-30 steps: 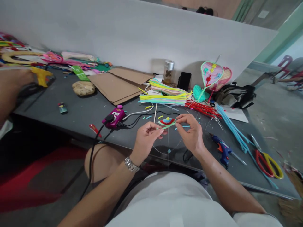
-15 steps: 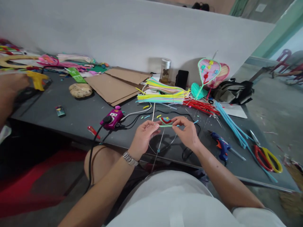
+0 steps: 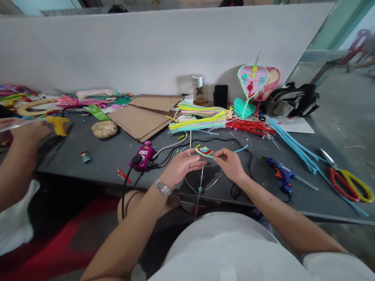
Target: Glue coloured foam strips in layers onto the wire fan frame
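The left hand and right hand pinch a small pipe-cleaner shape between their fingers, just above the dark tabletop; it looks light and bendy; hold it softly by its fuzzy edge

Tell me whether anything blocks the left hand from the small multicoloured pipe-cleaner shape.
Nothing visible does: the left hand and the right hand both reach the multicoloured pipe-cleaner shape directly. The thin wire frame hangs below it, not between.
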Action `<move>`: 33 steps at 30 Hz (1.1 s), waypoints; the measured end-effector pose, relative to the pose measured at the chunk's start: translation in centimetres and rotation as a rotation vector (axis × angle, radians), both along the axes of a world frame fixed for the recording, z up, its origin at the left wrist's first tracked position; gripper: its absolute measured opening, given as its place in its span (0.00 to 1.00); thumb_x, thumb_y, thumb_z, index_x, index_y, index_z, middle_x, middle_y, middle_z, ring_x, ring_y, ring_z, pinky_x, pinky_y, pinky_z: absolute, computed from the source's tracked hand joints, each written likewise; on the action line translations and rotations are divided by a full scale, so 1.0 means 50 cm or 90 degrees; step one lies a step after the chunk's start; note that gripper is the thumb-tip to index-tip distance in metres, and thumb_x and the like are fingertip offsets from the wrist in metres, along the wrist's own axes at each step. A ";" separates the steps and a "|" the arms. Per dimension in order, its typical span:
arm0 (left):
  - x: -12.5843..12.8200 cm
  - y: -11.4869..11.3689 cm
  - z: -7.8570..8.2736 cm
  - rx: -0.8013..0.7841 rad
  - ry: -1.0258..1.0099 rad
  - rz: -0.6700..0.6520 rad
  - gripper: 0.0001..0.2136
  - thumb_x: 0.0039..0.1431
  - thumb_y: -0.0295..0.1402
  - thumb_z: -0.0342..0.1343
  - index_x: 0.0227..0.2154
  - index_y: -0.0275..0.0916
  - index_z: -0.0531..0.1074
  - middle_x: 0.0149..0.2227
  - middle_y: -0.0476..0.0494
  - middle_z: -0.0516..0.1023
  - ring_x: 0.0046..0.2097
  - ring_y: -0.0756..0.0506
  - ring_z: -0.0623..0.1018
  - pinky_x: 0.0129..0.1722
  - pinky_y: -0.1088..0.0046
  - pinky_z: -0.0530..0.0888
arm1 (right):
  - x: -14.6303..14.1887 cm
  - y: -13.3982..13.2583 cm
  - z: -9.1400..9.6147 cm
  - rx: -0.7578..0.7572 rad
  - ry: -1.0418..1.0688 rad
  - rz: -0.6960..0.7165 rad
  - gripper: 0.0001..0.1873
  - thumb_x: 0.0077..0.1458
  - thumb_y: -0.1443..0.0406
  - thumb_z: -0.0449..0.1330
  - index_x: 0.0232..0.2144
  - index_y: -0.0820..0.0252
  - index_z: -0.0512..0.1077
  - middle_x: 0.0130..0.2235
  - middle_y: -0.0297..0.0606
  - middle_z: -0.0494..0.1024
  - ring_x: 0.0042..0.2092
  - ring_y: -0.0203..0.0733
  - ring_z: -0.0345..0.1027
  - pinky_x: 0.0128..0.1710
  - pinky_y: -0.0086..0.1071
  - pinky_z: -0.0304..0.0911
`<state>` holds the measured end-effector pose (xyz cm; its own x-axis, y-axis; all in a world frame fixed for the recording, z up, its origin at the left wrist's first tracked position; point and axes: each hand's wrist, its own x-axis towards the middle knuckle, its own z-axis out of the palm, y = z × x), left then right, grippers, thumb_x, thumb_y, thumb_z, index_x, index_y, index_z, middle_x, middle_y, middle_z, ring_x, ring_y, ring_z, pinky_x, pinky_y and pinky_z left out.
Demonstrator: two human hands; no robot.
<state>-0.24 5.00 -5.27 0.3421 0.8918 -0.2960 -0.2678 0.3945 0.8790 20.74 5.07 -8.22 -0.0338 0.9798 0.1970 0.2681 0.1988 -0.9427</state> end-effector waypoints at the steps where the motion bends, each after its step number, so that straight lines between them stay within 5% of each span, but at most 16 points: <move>1: -0.001 0.000 0.003 0.013 0.022 -0.010 0.20 0.50 0.35 0.73 0.46 0.36 0.79 0.47 0.35 0.84 0.44 0.40 0.85 0.48 0.64 0.78 | -0.003 -0.002 0.001 0.003 -0.006 0.003 0.05 0.49 0.62 0.61 0.26 0.57 0.74 0.32 0.38 0.82 0.31 0.41 0.72 0.34 0.35 0.65; 8: -0.009 0.006 0.027 0.055 0.079 -0.032 0.14 0.47 0.37 0.74 0.34 0.35 0.82 0.38 0.39 0.85 0.40 0.41 0.84 0.50 0.59 0.79 | -0.004 -0.010 0.027 0.052 -0.055 0.032 0.03 0.52 0.64 0.59 0.29 0.55 0.73 0.34 0.35 0.80 0.37 0.41 0.72 0.40 0.35 0.63; 14: -0.005 0.004 0.051 0.144 0.139 -0.035 0.14 0.47 0.35 0.73 0.37 0.36 0.83 0.41 0.40 0.85 0.43 0.42 0.82 0.49 0.62 0.79 | -0.004 -0.017 0.033 0.082 -0.095 0.005 0.04 0.53 0.64 0.58 0.29 0.55 0.72 0.32 0.35 0.79 0.35 0.41 0.70 0.36 0.33 0.61; 27: 0.015 -0.008 0.031 0.134 0.098 0.010 0.12 0.51 0.36 0.72 0.34 0.34 0.81 0.38 0.37 0.84 0.40 0.41 0.82 0.42 0.62 0.79 | -0.004 -0.033 0.045 0.135 -0.094 -0.053 0.03 0.54 0.65 0.58 0.28 0.53 0.70 0.28 0.32 0.77 0.32 0.40 0.70 0.36 0.33 0.61; 30: 0.020 -0.026 0.042 0.185 0.132 0.140 0.19 0.49 0.34 0.73 0.45 0.38 0.79 0.42 0.40 0.83 0.43 0.41 0.82 0.47 0.63 0.77 | -0.003 -0.032 0.041 0.132 -0.096 -0.047 0.04 0.55 0.65 0.58 0.28 0.53 0.71 0.29 0.32 0.78 0.32 0.41 0.71 0.35 0.34 0.61; 33: 0.023 -0.074 0.047 0.336 0.234 0.419 0.22 0.49 0.31 0.73 0.49 0.45 0.77 0.51 0.44 0.81 0.54 0.42 0.78 0.56 0.68 0.72 | 0.001 -0.029 0.037 0.130 -0.073 -0.040 0.04 0.55 0.64 0.59 0.28 0.53 0.71 0.29 0.32 0.79 0.33 0.42 0.72 0.36 0.34 0.62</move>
